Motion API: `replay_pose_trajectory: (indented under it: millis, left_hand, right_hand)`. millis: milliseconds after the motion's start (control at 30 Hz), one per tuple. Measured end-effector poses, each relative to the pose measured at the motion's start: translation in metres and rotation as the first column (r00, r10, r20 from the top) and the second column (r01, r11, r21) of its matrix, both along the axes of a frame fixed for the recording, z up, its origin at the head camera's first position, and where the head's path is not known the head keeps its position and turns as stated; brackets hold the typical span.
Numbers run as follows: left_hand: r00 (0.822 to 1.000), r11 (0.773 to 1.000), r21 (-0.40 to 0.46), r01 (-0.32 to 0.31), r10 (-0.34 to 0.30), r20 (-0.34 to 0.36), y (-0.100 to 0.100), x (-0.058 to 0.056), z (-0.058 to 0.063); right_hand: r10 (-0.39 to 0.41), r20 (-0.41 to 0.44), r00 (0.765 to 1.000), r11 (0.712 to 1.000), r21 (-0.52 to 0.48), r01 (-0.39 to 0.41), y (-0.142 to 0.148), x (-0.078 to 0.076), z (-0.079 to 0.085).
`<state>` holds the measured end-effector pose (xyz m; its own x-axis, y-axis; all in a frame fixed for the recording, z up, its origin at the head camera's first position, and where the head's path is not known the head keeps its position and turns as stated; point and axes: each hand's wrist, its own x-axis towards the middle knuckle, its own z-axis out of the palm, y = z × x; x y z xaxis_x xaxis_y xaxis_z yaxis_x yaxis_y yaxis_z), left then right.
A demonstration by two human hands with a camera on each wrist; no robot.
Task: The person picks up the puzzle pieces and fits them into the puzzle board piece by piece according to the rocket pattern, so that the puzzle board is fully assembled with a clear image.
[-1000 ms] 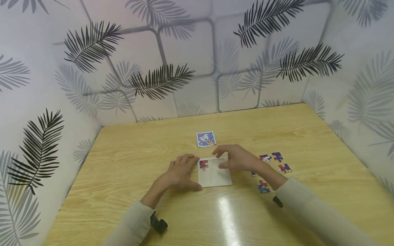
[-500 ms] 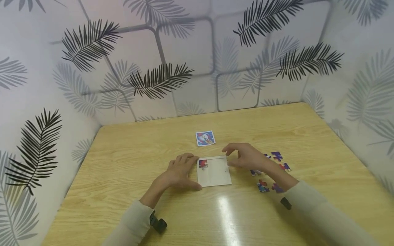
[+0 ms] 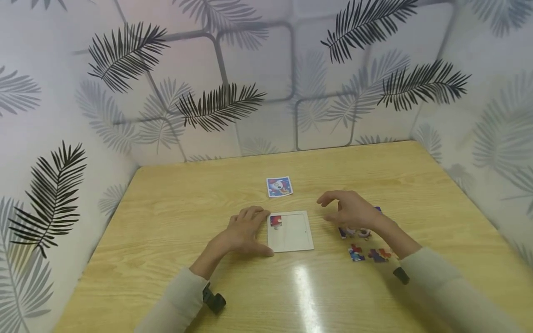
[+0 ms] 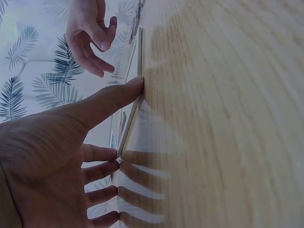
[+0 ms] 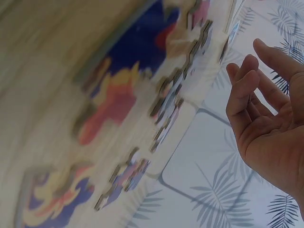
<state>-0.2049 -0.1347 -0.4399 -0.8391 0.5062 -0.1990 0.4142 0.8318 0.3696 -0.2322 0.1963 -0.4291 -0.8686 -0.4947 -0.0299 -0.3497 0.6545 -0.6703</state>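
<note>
Tray [image 3: 291, 237]: white, shallow, roughly square, so no clear long axis; flat, near side towards the person. Landmark for all entries below.

Seated piece [image 3: 276, 220]: one, red and dark blue, in the tray's far left corner; the rest of its floor bare.

Left hand [image 3: 246, 231]: at the tray's left edge. Thumb extended to the near corner, fingers spread at the far corner, touching; bracing, by judgement, rather than gripping.

Right hand [image 3: 354, 210]: to the right of the tray, raised, apart from it. Fingers loosely bent, thumb separate; nothing held.

Loose pieces [image 3: 356, 253]: several, flat, to the right of the tray and well apart from the left hand. The key relation: the right hand is the nearer one, over the gap between tray and pieces and partly above them. Fingers and wrist hide some in the head view, so no sure count. Nearest the right-wrist camera, a dark blue piece [image 5: 137, 52] with red and yellow, blurred.

Picture card [image 3: 280, 187]: beyond the tray's far side, apart; white dog-like figure on blue.

Obstacles: none seen between pieces and tray along the table [image 3: 187, 199], save the tray's low rim.
</note>
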Motion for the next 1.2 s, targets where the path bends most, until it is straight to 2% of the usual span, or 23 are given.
replay_pose_trajectory:
  millis: [433, 1200]
  left_hand:
    - [1.000, 1.000, -0.010, -0.004, 0.005, 0.005, 0.001, -0.003, 0.002]
    - [1.000, 1.000, -0.021, -0.001, 0.001, 0.007, 0.003, -0.003, 0.002]
  right_hand:
    - [-0.062, -0.040, 0.997, 0.998, -0.002, 0.062, 0.028, -0.001, 0.006]
    - [-0.103, -0.012, 0.995, 0.994, 0.040, 0.104, 0.059, 0.002, 0.006]
